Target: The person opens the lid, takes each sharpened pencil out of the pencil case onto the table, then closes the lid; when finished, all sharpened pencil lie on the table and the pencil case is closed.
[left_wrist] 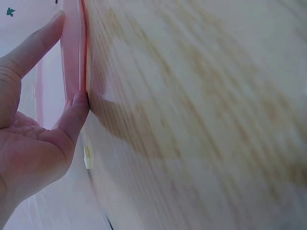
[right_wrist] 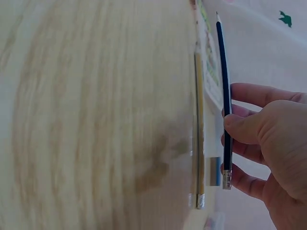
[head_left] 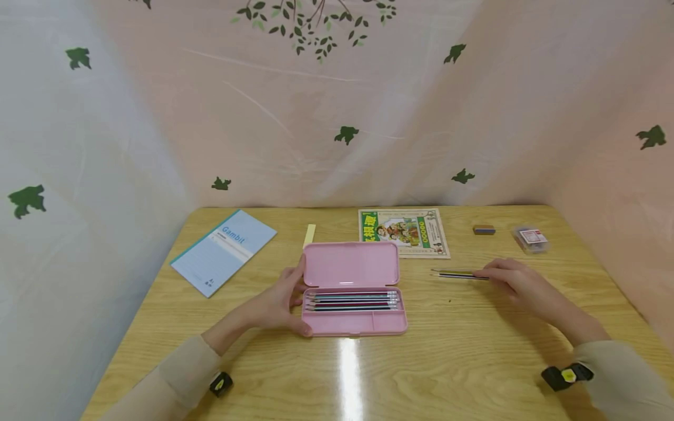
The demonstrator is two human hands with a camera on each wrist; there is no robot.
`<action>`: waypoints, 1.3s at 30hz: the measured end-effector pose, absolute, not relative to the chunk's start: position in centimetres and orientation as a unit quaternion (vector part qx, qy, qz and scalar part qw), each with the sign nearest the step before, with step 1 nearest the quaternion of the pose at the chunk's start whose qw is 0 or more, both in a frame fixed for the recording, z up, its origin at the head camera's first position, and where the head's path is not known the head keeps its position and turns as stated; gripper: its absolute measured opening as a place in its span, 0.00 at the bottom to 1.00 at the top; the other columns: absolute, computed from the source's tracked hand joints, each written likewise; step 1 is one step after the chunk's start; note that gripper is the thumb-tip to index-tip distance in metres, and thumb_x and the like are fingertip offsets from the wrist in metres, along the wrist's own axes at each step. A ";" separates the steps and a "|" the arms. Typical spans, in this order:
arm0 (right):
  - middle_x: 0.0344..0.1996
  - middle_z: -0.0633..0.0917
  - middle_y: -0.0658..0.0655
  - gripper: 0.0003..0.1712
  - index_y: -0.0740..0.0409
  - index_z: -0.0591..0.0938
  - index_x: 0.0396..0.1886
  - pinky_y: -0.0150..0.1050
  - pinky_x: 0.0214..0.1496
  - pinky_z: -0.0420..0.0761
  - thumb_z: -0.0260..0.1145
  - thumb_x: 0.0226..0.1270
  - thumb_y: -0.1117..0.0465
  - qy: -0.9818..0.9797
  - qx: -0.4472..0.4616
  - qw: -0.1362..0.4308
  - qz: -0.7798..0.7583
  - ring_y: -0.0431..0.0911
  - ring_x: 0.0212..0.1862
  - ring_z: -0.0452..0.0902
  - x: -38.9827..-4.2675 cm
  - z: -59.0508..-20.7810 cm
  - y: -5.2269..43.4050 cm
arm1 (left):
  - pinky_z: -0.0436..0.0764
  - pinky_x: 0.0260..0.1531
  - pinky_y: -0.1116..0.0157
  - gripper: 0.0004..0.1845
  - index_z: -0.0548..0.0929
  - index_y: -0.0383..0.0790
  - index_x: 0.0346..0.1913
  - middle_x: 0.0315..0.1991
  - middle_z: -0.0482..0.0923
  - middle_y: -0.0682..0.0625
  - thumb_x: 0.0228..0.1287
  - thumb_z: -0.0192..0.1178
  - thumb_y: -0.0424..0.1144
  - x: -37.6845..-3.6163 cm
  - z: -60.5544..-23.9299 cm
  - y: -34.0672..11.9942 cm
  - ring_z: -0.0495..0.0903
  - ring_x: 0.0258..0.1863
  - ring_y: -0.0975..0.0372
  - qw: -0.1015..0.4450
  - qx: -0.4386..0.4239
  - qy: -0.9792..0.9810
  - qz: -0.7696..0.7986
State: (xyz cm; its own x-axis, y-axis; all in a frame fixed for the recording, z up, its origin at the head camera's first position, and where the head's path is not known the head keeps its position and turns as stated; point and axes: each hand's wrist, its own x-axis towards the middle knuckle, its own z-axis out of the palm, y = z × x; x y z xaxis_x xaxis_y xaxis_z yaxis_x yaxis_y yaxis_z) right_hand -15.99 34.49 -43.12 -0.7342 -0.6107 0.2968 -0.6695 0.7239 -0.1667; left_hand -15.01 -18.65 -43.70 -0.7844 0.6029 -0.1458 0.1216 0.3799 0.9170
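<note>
In the head view a pink pencil case lies with its lid raised at the back. Several pencils lie side by side in its long compartment. My left hand holds the case by its left side, thumb at the front corner and fingers by the lid. Off to the right, my right hand pinches a dark pencil between thumb and fingers. Beyond that one, a yellow pencil lies on the table in the right wrist view.
A blue notebook lies at the left of the wooden table. Behind the case are a yellow strip and an illustrated booklet. An eraser and a small clear box sit at the back right.
</note>
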 end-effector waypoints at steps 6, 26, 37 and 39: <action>0.45 0.83 0.55 0.27 0.58 0.87 0.54 0.57 0.47 0.84 0.70 0.56 0.82 -0.942 0.304 0.054 0.134 0.53 0.47 0.79 -16.1 -43.5 34.9 | 0.73 0.67 0.56 0.78 0.27 0.50 0.81 0.73 0.45 0.36 0.43 0.84 0.36 -15.1 -43.7 -18.6 0.66 0.70 0.47 0.237 0.225 0.805 0.496; 0.43 0.84 0.55 0.24 0.59 0.87 0.51 0.57 0.45 0.84 0.71 0.56 0.80 -0.941 0.308 0.065 0.123 0.53 0.44 0.80 -16.4 -44.8 35.6 | 0.73 0.67 0.58 0.79 0.27 0.51 0.81 0.72 0.47 0.39 0.43 0.85 0.38 -15.2 -43.8 -18.6 0.66 0.70 0.49 0.236 0.224 0.810 0.487; 0.42 0.84 0.53 0.26 0.58 0.88 0.52 0.56 0.44 0.85 0.73 0.54 0.80 -0.937 0.315 0.085 0.125 0.52 0.44 0.81 -16.5 -45.3 35.8 | 0.73 0.66 0.58 0.79 0.27 0.51 0.81 0.72 0.47 0.38 0.42 0.85 0.39 -15.1 -43.8 -18.7 0.66 0.69 0.49 0.235 0.222 0.815 0.481; 0.42 0.84 0.53 0.26 0.58 0.88 0.52 0.55 0.44 0.85 0.72 0.54 0.80 -0.937 0.315 0.087 0.127 0.52 0.44 0.81 -16.5 -45.2 35.7 | 0.73 0.67 0.57 0.79 0.27 0.51 0.81 0.72 0.47 0.38 0.43 0.85 0.39 -15.1 -43.9 -18.7 0.67 0.69 0.49 0.235 0.222 0.815 0.480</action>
